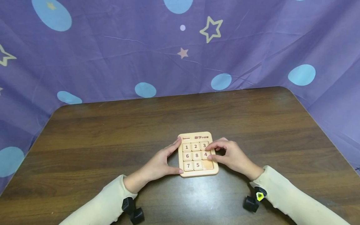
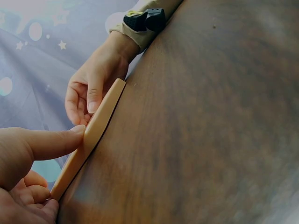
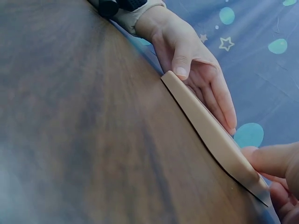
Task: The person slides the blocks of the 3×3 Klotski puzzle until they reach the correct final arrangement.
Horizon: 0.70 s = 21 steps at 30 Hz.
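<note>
We have both hands at a wooden number board (image 1: 199, 173) lying flat on the brown table (image 1: 112, 134).
From the left side, our left hand (image 1: 158, 163) rests with thumb and fingers spread, thumb at the board's near left corner, fingertips by its far left corner. Our right hand (image 1: 232, 154) reaches in from the right, thumb and forefinger bent and held apart over tile 4 (image 1: 205, 154), the forefinger close to tile 3 (image 1: 204, 145); we cannot tell whether they pinch tile 4 or only touch it. We read 1, 2, 3 in the far row, 6, 8, 4 in the middle, 7 and 5 in the near row. Beyond the table hangs a purple cloth (image 1: 121, 56) with stars.
</note>
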Available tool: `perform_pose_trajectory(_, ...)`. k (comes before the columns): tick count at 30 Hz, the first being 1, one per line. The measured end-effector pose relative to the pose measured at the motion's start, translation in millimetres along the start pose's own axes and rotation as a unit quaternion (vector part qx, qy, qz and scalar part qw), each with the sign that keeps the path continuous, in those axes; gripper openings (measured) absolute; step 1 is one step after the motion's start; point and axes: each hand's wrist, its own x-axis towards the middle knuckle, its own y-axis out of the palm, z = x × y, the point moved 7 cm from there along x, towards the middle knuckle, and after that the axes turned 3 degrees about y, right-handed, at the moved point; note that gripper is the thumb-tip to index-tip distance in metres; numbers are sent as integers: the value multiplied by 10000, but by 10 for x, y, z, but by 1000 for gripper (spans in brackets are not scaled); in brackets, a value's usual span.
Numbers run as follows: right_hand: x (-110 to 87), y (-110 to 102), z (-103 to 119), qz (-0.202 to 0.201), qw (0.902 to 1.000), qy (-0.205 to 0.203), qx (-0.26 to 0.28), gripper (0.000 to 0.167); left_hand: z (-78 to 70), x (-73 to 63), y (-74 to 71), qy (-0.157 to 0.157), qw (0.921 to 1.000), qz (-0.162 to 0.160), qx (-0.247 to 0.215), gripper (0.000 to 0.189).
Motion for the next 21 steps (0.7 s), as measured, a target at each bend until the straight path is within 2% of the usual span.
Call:
perform_pose_trajectory(8,-7,2,12,-107,9999,67,34,23,-1,-4,-6,-7,10000,-11,-7,99)
perform_pose_trajectory(15,-57,45,56,-194,9992,165,309,22,5,-9,-7,-32,10000,-19,13,99)
perform_pose_trajectory(21,-119,108,109,-450,9979,291,372,24,9,0,-3,-24,10000,-4,4,99)
